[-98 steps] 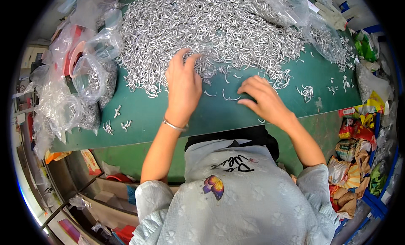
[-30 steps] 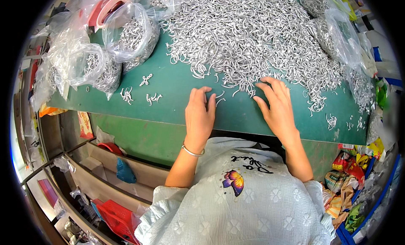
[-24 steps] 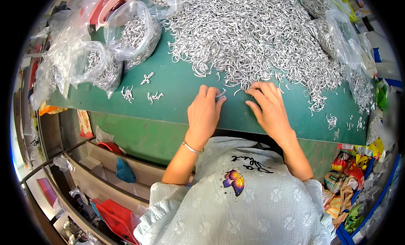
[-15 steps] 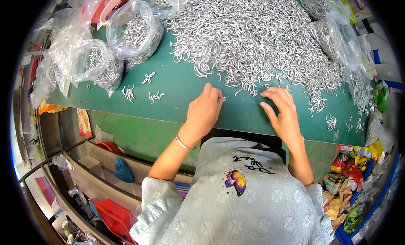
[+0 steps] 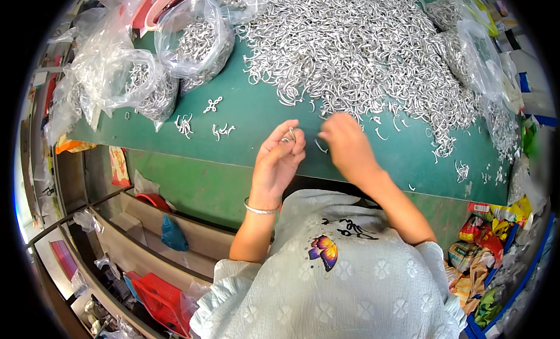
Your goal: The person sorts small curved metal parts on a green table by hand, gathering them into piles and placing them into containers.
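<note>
My left hand is turned palm up over the near part of the green table, its fingers curled around a small curved silver metal piece. Just right of it, my right hand is closing over the tabletop, its fingers smeared by motion, so what they hold is hidden. By its fingertips lies a loose curved metal piece. Beyond both hands spreads a large heap of the same silver pieces, with a few strays along its near edge.
Clear plastic bags of metal pieces stand at the back left, and more bags line the right side. Small piles and a linked cluster lie on the left. Below the table is a shelf with a red basket.
My left hand has turned from palm down to palm up and now shows a metal piece. My right hand has swung left toward it from the heap's edge.
</note>
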Tool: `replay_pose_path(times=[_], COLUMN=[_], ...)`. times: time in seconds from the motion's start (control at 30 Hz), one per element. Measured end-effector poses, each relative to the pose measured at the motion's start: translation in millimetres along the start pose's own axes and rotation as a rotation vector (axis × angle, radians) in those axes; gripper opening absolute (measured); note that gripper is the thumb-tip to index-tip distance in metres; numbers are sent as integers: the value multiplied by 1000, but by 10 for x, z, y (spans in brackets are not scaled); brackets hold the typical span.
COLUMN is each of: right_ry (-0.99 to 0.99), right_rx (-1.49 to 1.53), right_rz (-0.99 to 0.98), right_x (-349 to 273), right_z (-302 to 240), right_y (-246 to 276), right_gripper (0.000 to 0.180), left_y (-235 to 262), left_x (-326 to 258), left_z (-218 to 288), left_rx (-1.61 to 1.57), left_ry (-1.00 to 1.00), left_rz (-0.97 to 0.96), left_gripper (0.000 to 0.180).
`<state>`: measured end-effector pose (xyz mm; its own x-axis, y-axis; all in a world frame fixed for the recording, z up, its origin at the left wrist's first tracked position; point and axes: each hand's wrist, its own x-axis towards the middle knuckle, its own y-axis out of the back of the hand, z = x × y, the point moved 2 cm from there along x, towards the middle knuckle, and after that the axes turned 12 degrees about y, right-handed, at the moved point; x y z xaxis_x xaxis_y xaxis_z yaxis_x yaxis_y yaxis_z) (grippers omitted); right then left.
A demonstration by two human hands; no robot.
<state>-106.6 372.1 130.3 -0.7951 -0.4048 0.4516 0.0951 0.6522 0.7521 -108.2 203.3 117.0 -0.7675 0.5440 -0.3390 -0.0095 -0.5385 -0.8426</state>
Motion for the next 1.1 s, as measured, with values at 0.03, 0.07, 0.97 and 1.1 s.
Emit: replay_pose_path(times=[0.03,0.07,0.97,1.1], right_ry=[-186,-374,18,133], right_rx=[212,375,-216,-187], right_rz=[47,70,-61,-89], right_x=[-60,-136,129,-188], right_z=[52,112,-22,206], right_y=[112,234,85,193], right_gripper=[9,10,29,20], left_y=[-74,-153,-26,-18], left_x=[-16,-32,-111,-164], left_z=[-18,-25,-8,51], left_rx=[44,87,171,-522], left_ry=[-25,-50,-282,60], left_rz=[82,164,404,193], left_gripper=[33,31,31,39])
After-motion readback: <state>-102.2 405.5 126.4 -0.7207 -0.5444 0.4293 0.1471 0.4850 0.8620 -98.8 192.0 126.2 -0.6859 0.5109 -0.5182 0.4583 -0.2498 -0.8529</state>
